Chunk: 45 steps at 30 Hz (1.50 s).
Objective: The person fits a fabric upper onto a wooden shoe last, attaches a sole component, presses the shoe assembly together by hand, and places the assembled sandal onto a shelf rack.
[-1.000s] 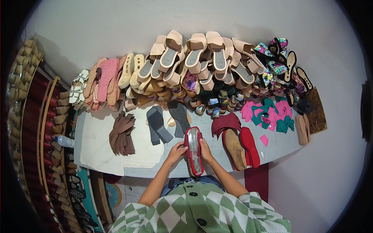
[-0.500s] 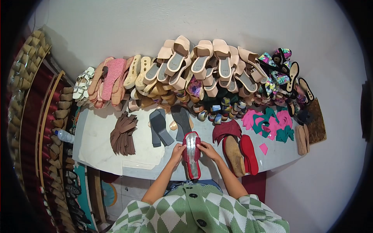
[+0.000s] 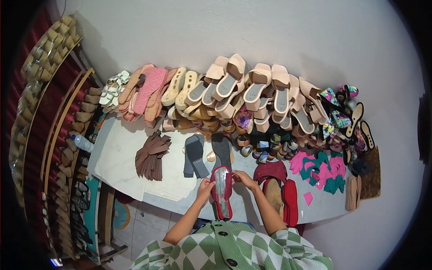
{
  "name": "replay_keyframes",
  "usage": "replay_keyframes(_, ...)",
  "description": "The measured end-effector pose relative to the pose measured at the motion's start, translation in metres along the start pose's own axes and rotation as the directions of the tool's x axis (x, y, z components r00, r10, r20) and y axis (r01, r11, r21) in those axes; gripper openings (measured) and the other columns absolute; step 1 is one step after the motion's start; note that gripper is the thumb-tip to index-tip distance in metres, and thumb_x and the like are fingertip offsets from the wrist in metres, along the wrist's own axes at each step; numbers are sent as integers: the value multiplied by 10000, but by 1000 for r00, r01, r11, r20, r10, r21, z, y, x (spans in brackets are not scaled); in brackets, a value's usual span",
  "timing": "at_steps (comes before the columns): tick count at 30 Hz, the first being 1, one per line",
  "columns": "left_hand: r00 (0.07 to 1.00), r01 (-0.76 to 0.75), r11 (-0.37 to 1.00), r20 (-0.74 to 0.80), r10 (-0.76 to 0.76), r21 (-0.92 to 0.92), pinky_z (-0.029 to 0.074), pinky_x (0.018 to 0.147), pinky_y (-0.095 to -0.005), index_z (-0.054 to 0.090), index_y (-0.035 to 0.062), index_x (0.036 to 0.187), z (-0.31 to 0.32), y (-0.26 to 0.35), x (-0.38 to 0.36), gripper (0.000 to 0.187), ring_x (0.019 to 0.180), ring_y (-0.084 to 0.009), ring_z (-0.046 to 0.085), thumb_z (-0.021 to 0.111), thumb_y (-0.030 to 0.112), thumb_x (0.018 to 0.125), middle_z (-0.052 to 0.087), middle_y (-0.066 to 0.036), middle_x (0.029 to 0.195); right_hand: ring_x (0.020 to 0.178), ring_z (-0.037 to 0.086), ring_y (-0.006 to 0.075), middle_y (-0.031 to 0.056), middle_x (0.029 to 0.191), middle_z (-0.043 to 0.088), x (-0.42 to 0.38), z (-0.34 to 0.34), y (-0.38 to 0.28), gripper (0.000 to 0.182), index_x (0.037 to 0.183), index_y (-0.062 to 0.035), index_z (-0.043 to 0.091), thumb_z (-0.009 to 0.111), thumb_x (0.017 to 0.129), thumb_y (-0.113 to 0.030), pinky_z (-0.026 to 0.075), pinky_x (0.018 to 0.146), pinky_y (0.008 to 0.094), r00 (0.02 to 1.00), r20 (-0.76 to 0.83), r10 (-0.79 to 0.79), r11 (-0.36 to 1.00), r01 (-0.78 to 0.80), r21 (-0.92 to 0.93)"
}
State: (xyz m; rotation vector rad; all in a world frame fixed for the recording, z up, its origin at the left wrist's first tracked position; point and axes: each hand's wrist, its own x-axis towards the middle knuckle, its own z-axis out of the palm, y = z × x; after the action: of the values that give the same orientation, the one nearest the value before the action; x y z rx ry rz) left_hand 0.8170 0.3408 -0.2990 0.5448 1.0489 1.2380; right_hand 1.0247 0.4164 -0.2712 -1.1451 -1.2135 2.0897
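Observation:
A red sandal (image 3: 222, 191) is held upright over the front of the table, its silvery, shiny underside facing me. On its left edge my left hand (image 3: 205, 189) is closed, thumb against the shiny face. My right hand (image 3: 244, 179) pinches the sandal's upper right edge, where dark red strap material shows. Just beyond it lies a dark grey sole (image 3: 221, 150). To the right of my right hand are a tan shoe last (image 3: 273, 198), a bright red sole (image 3: 290, 202) and a stack of dark red strap pieces (image 3: 270, 171).
Beige heeled sandals (image 3: 234, 81) are piled along the wall. Brown strips (image 3: 153, 157) lie on white sheets (image 3: 117, 162), with grey soles (image 3: 194, 155) beside them. Pink and green scraps (image 3: 321, 168) sit at the right. A rack of shoe lasts (image 3: 81, 117) stands left, near a plastic bottle (image 3: 83, 143).
The whole view has shifted, so the table's things appear lower and farther right. My right hand has moved up along the sandal's right edge; the left hand keeps its grip.

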Motion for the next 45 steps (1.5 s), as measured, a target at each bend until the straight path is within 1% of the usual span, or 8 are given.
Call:
replay_keyframes(4,995,-68,989,-86,57,-131,414,692,-226,427,93,838,-16,3,-20,135,728,-70,496,543,26,858,516,-3,776,750,615,148,81,869,633,31,12,18,285,1020,-18,590,486,925,-266,490,706,258,997,49,-59,998,57,27)
replay_keyframes(9,970,-142,964,-225,90,-227,408,741,-230,428,96,833,-14,21,-53,131,781,-78,487,540,32,857,512,-8,824,702,604,123,78,865,648,73,57,21,325,1036,7,578,696,756,-109,496,671,263,895,-143,-422,788,284,-547)
replay_keyframes(13,965,-171,967,-229,127,-187,409,875,-305,422,100,866,-34,10,-62,121,890,-123,507,501,9,864,521,-28,924,650,607,153,81,780,647,92,86,9,352,972,-9,609,761,684,-142,489,622,295,898,-242,-366,683,83,-726)
replay_keyframes(17,963,-168,964,-242,115,-209,415,888,-324,414,97,863,-48,1,-65,123,935,-137,513,505,13,866,522,-45,987,621,580,127,42,705,617,111,78,24,288,885,-11,609,771,683,-136,469,600,273,911,-217,-351,683,91,-724)
replay_keyframes(21,962,-151,962,-258,90,-226,400,924,-319,452,64,1067,-45,4,-64,222,1012,-151,507,516,29,858,525,-56,1079,616,514,57,-33,703,565,117,55,31,188,888,-44,601,718,766,-125,427,572,212,957,-99,-273,920,230,-317)
replay_keyframes(31,997,-69,953,-53,56,-296,296,1032,-327,345,67,1338,-32,14,-49,466,1207,-176,403,499,167,909,431,-65,1313,686,469,2,-69,777,542,-42,57,-43,169,995,-59,542,619,844,-58,354,589,155,971,102,-214,975,207,78)
replay_keyframes(39,997,-55,950,-77,33,-307,368,980,-323,360,90,1318,-36,11,-48,416,1170,-189,452,448,229,935,465,-67,1269,758,510,25,-21,870,590,-114,101,28,402,1255,-71,501,579,862,-38,410,648,174,979,52,-199,979,201,-30)
replay_keyframes(45,998,-44,943,-51,28,-330,376,968,-332,378,73,1294,-30,7,-42,413,1154,-196,462,377,324,965,492,-80,1234,725,514,45,-20,817,580,-121,120,41,355,1210,-74,556,572,858,-37,449,624,213,944,-194,-268,950,225,-219)
